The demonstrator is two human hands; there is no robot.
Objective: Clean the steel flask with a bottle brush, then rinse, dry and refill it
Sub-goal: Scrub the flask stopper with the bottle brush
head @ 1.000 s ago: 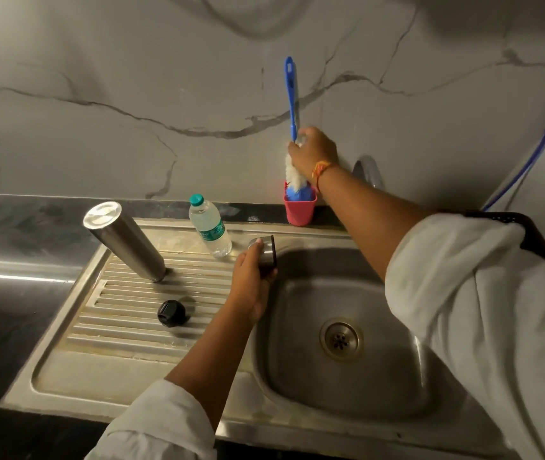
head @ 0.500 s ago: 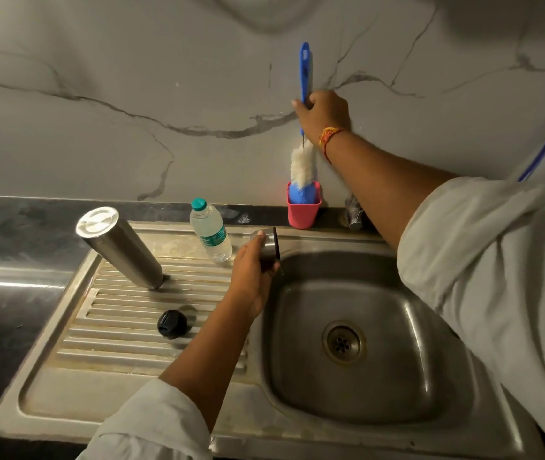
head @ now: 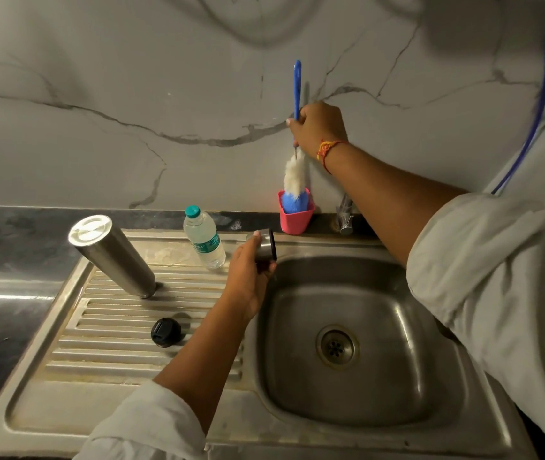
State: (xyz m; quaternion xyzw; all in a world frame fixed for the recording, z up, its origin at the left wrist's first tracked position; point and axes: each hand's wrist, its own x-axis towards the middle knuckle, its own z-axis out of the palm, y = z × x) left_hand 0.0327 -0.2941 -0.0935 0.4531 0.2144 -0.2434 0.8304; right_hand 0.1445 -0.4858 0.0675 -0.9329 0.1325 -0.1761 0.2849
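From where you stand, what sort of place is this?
Most likely a home kitchen's washing-up corner: a stainless steel sink with a ribbed drainboard, a tap at the marble-look wall, and a bottle brush over a pink holder.

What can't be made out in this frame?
Head view:
Tap: spout hidden behind the right forearm.
Steel cap: mostly covered by the left hand; its inside unseen.
Flask: lower end faces the drainboard, interior hidden.
Bottle brush: mid-handle inside the right hand; tip inside the pink holder.
Water bottle: label print too small.
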